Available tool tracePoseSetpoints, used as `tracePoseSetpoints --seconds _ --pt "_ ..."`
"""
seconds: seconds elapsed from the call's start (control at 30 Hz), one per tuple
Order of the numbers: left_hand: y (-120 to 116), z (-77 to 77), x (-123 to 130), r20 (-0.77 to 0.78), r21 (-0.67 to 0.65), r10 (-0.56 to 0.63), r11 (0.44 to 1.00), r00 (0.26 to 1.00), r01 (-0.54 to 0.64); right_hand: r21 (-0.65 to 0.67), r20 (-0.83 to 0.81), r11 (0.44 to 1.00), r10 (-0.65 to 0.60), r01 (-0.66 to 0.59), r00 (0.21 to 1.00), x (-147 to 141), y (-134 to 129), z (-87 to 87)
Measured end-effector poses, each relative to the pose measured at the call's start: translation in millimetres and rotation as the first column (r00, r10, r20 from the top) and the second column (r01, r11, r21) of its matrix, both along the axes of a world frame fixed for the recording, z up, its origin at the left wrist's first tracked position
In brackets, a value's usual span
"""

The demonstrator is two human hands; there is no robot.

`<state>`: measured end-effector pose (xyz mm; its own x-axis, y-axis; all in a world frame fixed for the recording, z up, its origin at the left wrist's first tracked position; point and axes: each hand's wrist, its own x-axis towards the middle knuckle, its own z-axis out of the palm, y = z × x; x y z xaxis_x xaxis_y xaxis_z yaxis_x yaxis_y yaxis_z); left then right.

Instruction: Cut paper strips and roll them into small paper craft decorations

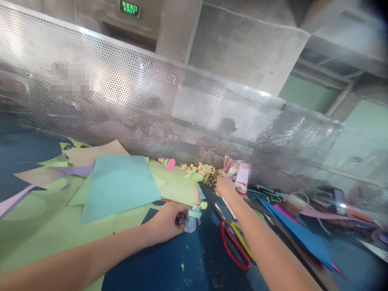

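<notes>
My left hand point(169, 222) is closed on a small paper craft point(191, 223) in pale blue and lilac, low over the dark blue table point(163, 262). Farther forward, my right hand point(224, 185) reaches to a row of small yellow and green paper pieces point(201, 171), beside a white and pink container point(242, 178). Its fingertips are hidden, so what they touch cannot be made out. Red-handled scissors point(235, 246) and a yellow-handled pair point(244, 242) lie by my right forearm.
Light blue paper point(121, 186) lies over green sheets point(39, 226) at left. A perforated metal screen point(188, 109) runs along the table's back. Blue paper strips point(300, 234) and a phone point(338, 200) lie at right. A pink paper disc point(170, 164) is near the screen.
</notes>
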<state>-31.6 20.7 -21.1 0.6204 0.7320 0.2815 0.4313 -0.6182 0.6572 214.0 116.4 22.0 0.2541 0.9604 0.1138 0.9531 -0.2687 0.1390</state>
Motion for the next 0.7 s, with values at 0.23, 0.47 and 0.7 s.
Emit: tracePoseSetpoints --seconds 0.23,0.47,0.7 --pt "-1 1.9 0 -0.007 -0.013 -0.002 1.000 1.000 0.002 0.110 -0.071 0.991 -0.064 0.072 0.995 -1 -3 14.2" --pt "1 2.1 -1 0.035 -0.012 -0.043 0.999 0.998 0.043 0.349 -0.156 0.935 -0.006 0.060 0.988 9 0 56.4" --pt "3 -1.8 0 0.051 -0.016 -0.025 1.000 0.998 0.026 0.603 -0.298 0.797 0.175 0.043 0.938 29 11 64.9"
